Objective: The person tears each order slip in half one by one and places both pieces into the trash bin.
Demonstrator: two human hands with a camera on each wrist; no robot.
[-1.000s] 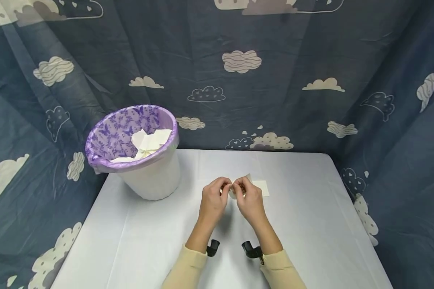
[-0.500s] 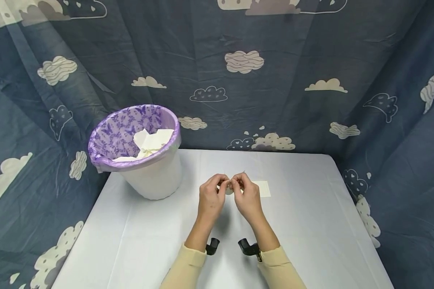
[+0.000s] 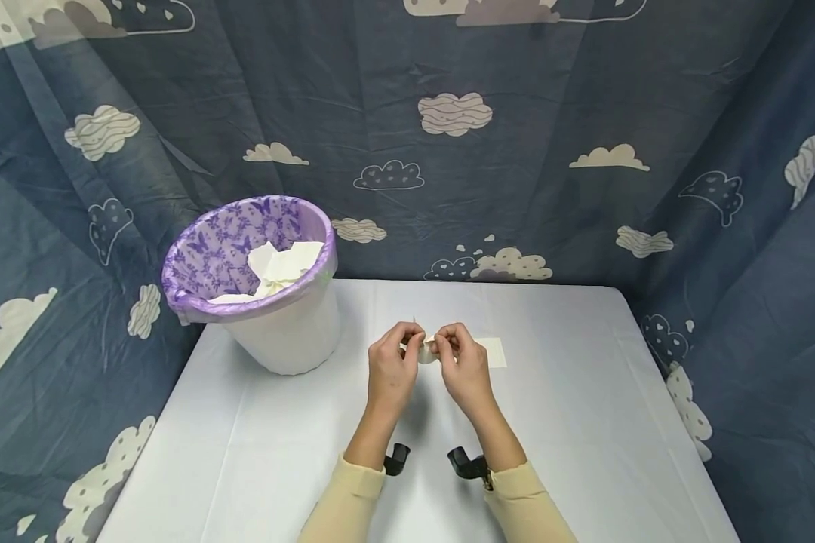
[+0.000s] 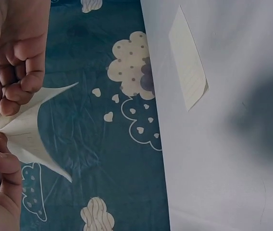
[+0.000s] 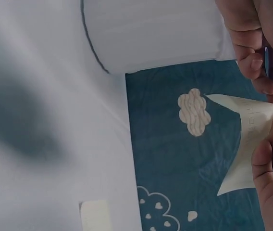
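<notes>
A small cream sheet of paper [image 3: 427, 353], creased and curved, is held up between both hands above the white table. My left hand [image 3: 391, 371] pinches one side of it between thumb and fingertips. My right hand [image 3: 466, 371] pinches the paper close beside, with a narrow gap between the two. Faint printed marks show on the sheet [image 5: 252, 124] in the right wrist view, and its two pointed corners flare away from the fingers in the left wrist view. The fingers hide the gathered part. Just right of the right hand, a second cream slip [image 3: 493, 352] lies on the table.
At the table's back left stands a white bin [image 3: 288, 339] with a purple butterfly-patterned liner [image 3: 244, 226]. Several white paper pieces [image 3: 281, 270] lie inside it. A dark blue curtain [image 3: 516, 204] with clouds hangs behind the white table [image 3: 584, 422].
The left hand has shifted slightly left and away from the right hand. The gap between the fingertips is wider, and the held sheet shows more between them.
</notes>
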